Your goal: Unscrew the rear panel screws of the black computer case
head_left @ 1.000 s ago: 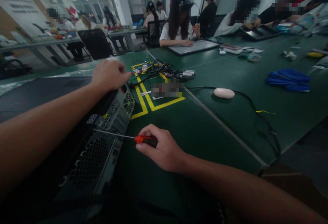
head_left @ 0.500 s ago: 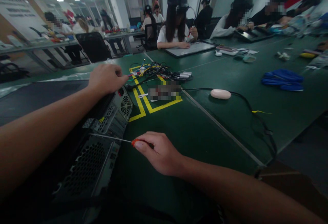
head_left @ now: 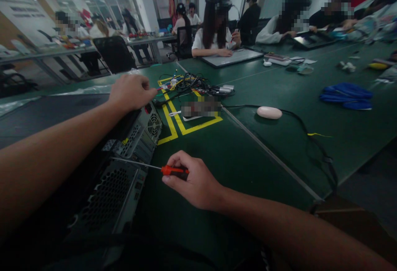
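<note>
A dark desktop computer case (head_left: pixel 122 211) lies at my left, its rear panel with vents and ports facing the right. My right hand (head_left: pixel 194 180) grips a screwdriver (head_left: pixel 175 172) with an orange and black handle between thumb and fingers. The long thin shaft points left, its tip at the case's rear edge; what the tip meets is too dark to tell. My left hand (head_left: pixel 132 91) lies at the far corner of the case, fingers curled; their tips and anything in them are hidden.
Beyond the case lie tangled cables (head_left: pixel 195 83) and yellow tape lines (head_left: pixel 201 127) on the green table (head_left: pixel 235 159). A pale oval object (head_left: pixel 269 112), a black cord (head_left: pixel 305 128) and a folded blue cloth (head_left: pixel 345 95) lie right. Several people sit working farther back.
My right fingers have shifted on the screwdriver, so more of its handle shows. The tip stays at the case. My left hand holds its place, and the view has moved slightly.
</note>
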A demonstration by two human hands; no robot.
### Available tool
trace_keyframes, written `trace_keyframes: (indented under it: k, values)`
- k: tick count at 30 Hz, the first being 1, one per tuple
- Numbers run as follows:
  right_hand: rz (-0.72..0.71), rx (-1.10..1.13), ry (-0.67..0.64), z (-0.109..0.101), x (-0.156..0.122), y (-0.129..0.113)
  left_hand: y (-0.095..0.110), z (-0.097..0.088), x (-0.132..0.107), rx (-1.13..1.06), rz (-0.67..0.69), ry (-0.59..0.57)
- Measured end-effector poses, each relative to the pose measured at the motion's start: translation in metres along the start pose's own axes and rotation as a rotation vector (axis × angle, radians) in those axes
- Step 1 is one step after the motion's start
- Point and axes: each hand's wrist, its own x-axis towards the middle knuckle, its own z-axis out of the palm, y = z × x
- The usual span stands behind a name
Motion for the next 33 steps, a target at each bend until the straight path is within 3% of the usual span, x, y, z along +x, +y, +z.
trace_keyframes:
  k: [33]
  values:
    - [0.013, 0.027, -0.010, 0.0013, -0.0009, 0.0031, 0.0047, -0.0057, -0.0028, -0.045, -0.038, -0.028]
